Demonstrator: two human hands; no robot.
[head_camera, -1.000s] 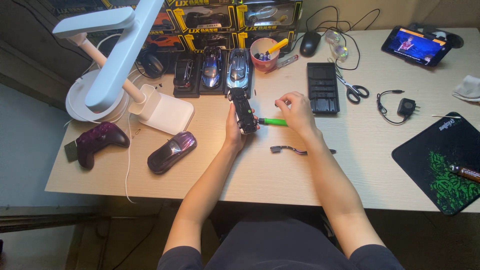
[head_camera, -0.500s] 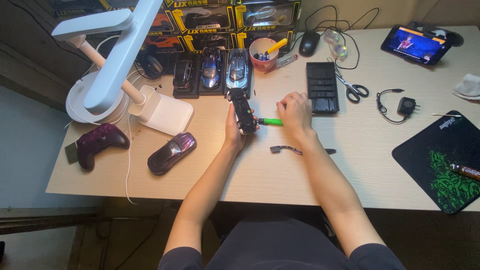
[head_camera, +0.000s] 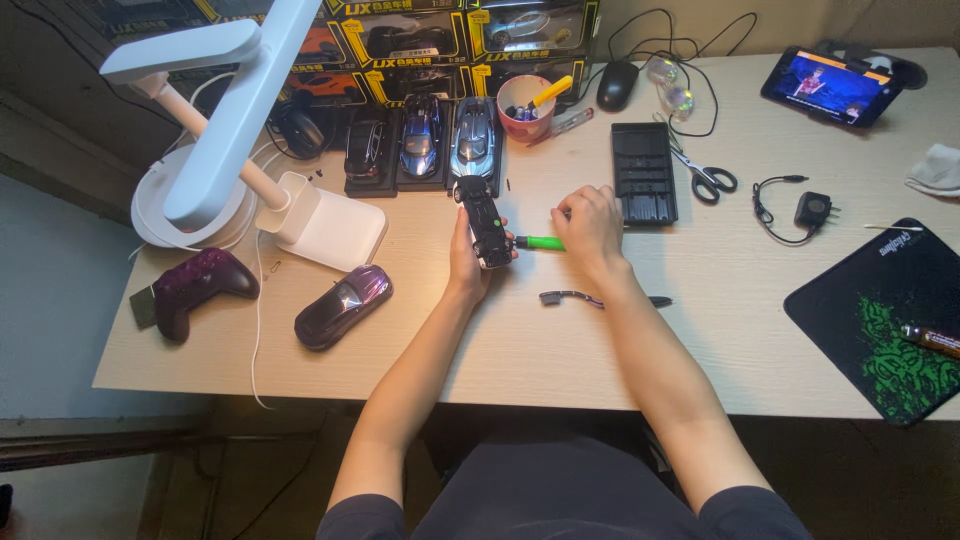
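Right now I see only the head view, looking down at a pale wood table (head_camera: 560, 340). My left hand (head_camera: 468, 255) holds a small black toy car (head_camera: 484, 220). The fingers are wrapped around the car from below, and it is lifted a bit above the table, with its underside facing up. My right hand (head_camera: 592, 222) holds a green screwdriver (head_camera: 541, 243). Those fingers are closed on its handle end, and the tip points left and touches the side of the car.

Just below my right hand lies a thin dark tool (head_camera: 600, 298), flat on the table. Just to the right of that hand is a black tray (head_camera: 643, 185), and beside it are scissors (head_camera: 705, 178).

Behind the car stand three more toy cars (head_camera: 420, 148) in a row on dark bases. A red cup (head_camera: 525, 105) with pens sits near them. Boxes with cars (head_camera: 450, 40) are stacked at the back.

On the left is a white lamp (head_camera: 225, 150). Near it lie a purple car shell (head_camera: 343, 305) and a dark purple game controller (head_camera: 195, 285). Far right is a black and green mouse pad (head_camera: 890, 320), and a phone (head_camera: 835, 85) with its screen lit is at the back.
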